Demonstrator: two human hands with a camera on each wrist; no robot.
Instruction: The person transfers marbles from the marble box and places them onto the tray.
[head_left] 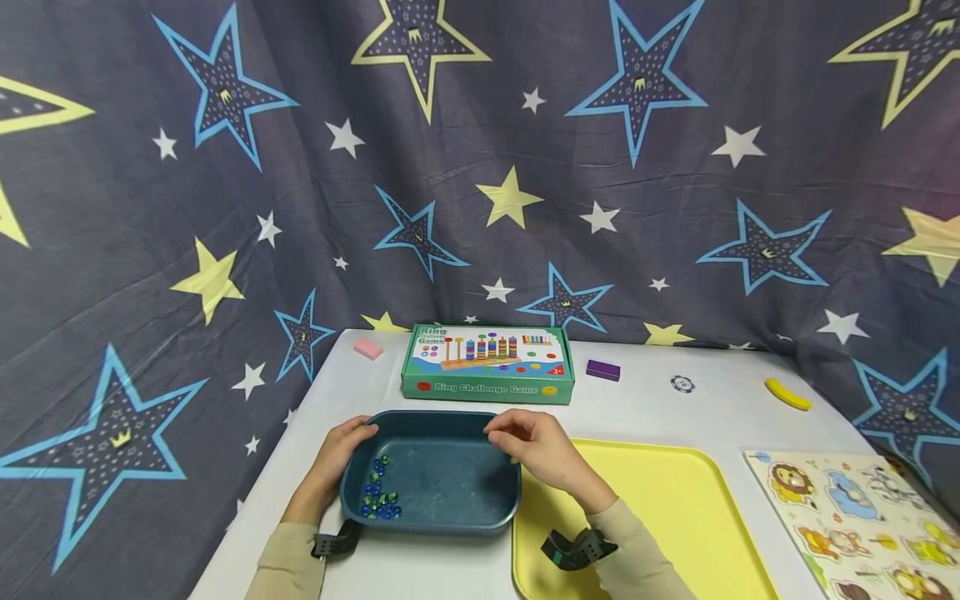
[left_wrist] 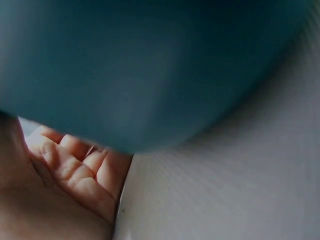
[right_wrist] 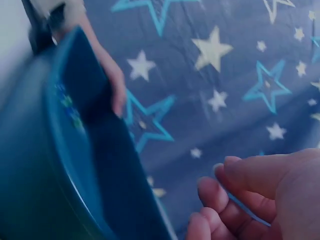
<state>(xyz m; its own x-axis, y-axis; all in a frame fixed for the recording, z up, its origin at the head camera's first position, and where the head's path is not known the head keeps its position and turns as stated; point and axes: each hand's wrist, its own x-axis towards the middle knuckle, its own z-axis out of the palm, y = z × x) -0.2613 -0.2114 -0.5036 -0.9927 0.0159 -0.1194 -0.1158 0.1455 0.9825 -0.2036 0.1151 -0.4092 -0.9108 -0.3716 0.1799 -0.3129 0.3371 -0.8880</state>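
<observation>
A dark teal plastic basin (head_left: 450, 475) stands before me on the white table. Blue and green glass marbles (head_left: 381, 498) lie in its left end. My left hand (head_left: 337, 457) holds the basin's left side, its thumb over the rim. In the left wrist view the blurred basin wall (left_wrist: 125, 75) hides part of the left hand's fingers (left_wrist: 82, 170). At the basin's far right corner is my right hand (head_left: 542, 450), its fingers loosely bent. The right wrist view shows these fingers (right_wrist: 215, 195) beside the rim, with nothing visible between them.
A yellow tray (head_left: 637, 517) lies to the right, under the right forearm. Behind the basin sits a Ring Challenge Game box (head_left: 487, 367), between a pink block (head_left: 368, 348) and a purple block (head_left: 603, 370). Farther right are a chip (head_left: 682, 383), a yellow curved piece (head_left: 787, 394) and an animal puzzle (head_left: 855, 508).
</observation>
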